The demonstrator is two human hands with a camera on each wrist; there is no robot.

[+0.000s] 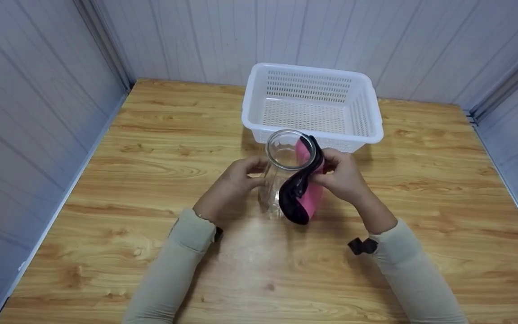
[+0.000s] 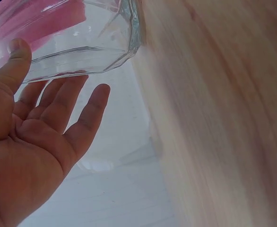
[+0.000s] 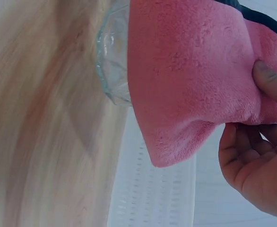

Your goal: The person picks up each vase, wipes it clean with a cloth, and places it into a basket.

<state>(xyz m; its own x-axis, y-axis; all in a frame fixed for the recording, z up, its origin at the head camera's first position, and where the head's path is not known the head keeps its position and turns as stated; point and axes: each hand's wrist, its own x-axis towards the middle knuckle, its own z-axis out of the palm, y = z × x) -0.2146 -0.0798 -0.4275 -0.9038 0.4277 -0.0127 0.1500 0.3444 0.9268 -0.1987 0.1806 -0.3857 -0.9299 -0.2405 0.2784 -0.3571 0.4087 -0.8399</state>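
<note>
A clear, faceted glass vase (image 1: 271, 189) with a wide round mouth stands upright on the wooden table. My left hand (image 1: 240, 177) holds its left side, with the thumb (image 2: 19, 59) against the glass and the fingers spread round the far side. A plush cloth (image 3: 190, 71), pink on one face and black on the other, hangs along the vase's right side. Its upper part overlaps the rim in the head view. My right hand (image 1: 342, 176) pinches the cloth between thumb and curled fingers.
Just behind the vase sits a white perforated plastic basket (image 1: 252, 105), with nothing visible inside. Pale panel walls (image 1: 196, 40) border the wooden table (image 1: 151, 148) at the back and on both sides.
</note>
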